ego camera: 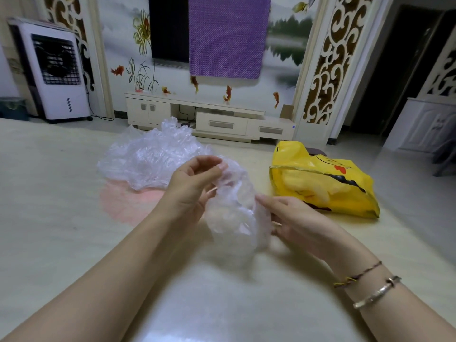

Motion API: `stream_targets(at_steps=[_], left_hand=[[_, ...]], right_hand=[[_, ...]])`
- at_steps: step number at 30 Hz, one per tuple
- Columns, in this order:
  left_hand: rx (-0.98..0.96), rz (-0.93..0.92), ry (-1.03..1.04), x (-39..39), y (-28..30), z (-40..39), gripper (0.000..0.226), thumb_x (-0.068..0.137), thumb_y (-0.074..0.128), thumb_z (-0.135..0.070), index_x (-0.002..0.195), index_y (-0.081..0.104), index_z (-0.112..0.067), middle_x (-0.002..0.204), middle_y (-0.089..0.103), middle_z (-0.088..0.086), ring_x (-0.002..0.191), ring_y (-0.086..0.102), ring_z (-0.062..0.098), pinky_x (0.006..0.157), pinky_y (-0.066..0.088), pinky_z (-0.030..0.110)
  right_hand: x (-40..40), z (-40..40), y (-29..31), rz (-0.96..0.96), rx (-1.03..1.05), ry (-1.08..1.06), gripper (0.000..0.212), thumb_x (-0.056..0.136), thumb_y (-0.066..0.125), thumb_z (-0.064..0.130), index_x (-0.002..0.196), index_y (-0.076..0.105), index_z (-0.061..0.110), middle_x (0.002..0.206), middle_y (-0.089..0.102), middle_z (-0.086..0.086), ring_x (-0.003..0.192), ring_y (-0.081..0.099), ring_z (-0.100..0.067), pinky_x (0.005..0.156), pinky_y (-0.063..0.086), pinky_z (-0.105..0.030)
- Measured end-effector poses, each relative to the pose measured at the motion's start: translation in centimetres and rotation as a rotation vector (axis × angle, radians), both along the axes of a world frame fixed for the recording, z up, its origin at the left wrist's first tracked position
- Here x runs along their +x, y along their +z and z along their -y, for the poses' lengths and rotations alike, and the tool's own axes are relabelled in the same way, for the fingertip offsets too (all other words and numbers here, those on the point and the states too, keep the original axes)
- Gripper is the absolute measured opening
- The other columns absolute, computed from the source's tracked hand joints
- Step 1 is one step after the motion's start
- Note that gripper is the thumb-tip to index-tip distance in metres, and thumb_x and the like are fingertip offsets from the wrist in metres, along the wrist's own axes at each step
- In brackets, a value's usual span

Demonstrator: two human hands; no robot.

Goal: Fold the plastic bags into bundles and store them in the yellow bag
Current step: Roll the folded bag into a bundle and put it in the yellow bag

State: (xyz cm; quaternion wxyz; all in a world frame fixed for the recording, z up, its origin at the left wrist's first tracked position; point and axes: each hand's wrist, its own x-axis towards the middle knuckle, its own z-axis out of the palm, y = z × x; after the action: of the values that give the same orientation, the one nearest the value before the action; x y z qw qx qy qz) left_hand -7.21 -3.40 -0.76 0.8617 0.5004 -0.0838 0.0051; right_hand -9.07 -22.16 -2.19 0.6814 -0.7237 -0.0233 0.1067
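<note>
Head view: clear plastic bag (234, 213) between both hands

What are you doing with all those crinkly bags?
A person is holding one clear plastic bag in both hands, the left hand gripping its top and the right hand its side. More clear bags lie in a pile behind on the pale surface. The yellow bag lies open to the right.

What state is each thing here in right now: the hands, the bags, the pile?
Left hand: pinches the clear bag's top.
Right hand: grips the clear bag's side.
Clear bag: crumpled, held up, not yet bundled.
Pile of clear bags: loose, unfolded, on the floor.
Yellow bag: open, lying on the floor.
</note>
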Motion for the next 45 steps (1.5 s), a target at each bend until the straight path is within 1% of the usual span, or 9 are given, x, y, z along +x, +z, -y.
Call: stream_targets(at_steps=[5,11,16,19,23,26,31,39,45], left_hand=[[-0.047,0.042,0.097,-0.1,0.2,-0.7,0.021,0.085,0.061,0.009,0.088,0.059,-0.012,0.084,0.059,0.0,0.071,0.063,0.008,0.06,0.055,0.02],[0.685,0.307,0.503,0.1,-1.2,-0.7,0.019,0.08,0.071,-0.006,0.079,0.057,-0.018,0.084,0.061,-0.007,0.07,0.058,0.011,0.055,0.041,0.019],[1.142,0.146,0.387,0.8,-2.4,-2.3,0.019,0.077,0.072,-0.017,0.083,0.056,-0.023,0.097,0.056,-0.002,0.075,0.053,0.005,0.059,0.039,0.023],[1.22,0.143,0.278,0.8,-2.6,-2.2,0.027,0.078,0.073,-0.037,0.098,0.057,-0.027,0.111,0.046,-0.005,0.1,0.051,0.012,0.08,0.043,0.028],[1.168,0.543,0.272,0.4,-2.1,-1.5,0.02,0.093,0.06,-0.025,0.112,0.064,-0.026,0.119,0.054,-0.01,0.117,0.043,0.013,0.098,0.035,0.028],[1.396,0.611,0.018,0.4,-3.4,-1.2,0.034,0.097,0.053,-0.034,0.13,0.059,-0.025,0.135,0.055,-0.011,0.137,0.034,0.009,0.113,0.024,0.028],[1.776,0.462,-0.284,0.7,-4.4,-1.2,0.072,0.091,0.038,-0.063,0.153,0.013,-0.036,0.16,0.002,-0.019,0.148,-0.012,0.01,0.12,-0.009,0.04],[1.647,0.475,-0.248,0.9,-4.2,-1.7,0.096,0.072,0.058,-0.074,0.152,0.016,-0.04,0.159,0.001,-0.023,0.147,-0.01,0.005,0.12,-0.006,0.036],[1.173,0.502,-0.144,0.3,-2.6,-2.0,0.028,0.071,0.083,-0.038,0.09,0.063,-0.033,0.095,0.055,-0.025,0.091,0.05,-0.002,0.08,0.041,0.017]], right_hand=[[0.7,0.6,-0.4,-0.028,0.181,-0.131,0.018,0.095,0.055,0.011,0.109,0.056,0.0,0.101,0.065,-0.022,0.083,0.066,-0.034,0.078,0.056,-0.043],[1.8,0.3,-0.5,0.083,-0.042,-0.412,0.007,0.091,0.06,0.008,0.096,0.062,0.013,0.072,0.065,-0.005,0.06,0.058,-0.019,0.055,0.044,-0.028],[3.3,1.2,-1.2,0.251,-0.446,-0.376,0.012,0.092,0.061,0.014,0.103,0.062,0.009,0.071,0.06,-0.003,0.059,0.055,-0.006,0.055,0.043,-0.016],[2.9,1.7,-1.3,0.379,-0.569,-0.369,0.013,0.095,0.055,0.015,0.106,0.061,0.018,0.098,0.063,0.003,0.091,0.059,-0.011,0.07,0.045,-0.017],[0.3,0.7,-1.0,0.643,-0.759,-0.22,0.024,0.098,0.048,0.02,0.12,0.059,0.022,0.121,0.06,0.011,0.115,0.052,-0.004,0.084,0.037,-0.01],[-1.0,0.3,-1.7,0.542,-1.028,0.069,0.046,0.102,0.039,0.034,0.145,0.035,0.022,0.146,0.042,0.009,0.134,0.037,-0.006,0.104,0.029,-0.019],[-0.9,2.5,-2.0,0.293,-1.299,0.334,0.063,0.102,0.025,0.046,0.154,-0.002,0.026,0.161,-0.008,0.012,0.146,-0.009,-0.003,0.119,-0.005,-0.032],[-0.8,4.7,-1.1,0.331,-1.162,0.252,0.075,0.09,0.049,0.058,0.152,0.016,0.033,0.159,0.006,0.019,0.145,-0.005,0.001,0.12,0.001,-0.029],[-2.4,3.4,0.8,0.497,-0.906,0.234,0.042,0.071,0.08,0.044,0.104,0.054,0.04,0.106,0.047,0.029,0.105,0.041,0.005,0.086,0.036,-0.008]])
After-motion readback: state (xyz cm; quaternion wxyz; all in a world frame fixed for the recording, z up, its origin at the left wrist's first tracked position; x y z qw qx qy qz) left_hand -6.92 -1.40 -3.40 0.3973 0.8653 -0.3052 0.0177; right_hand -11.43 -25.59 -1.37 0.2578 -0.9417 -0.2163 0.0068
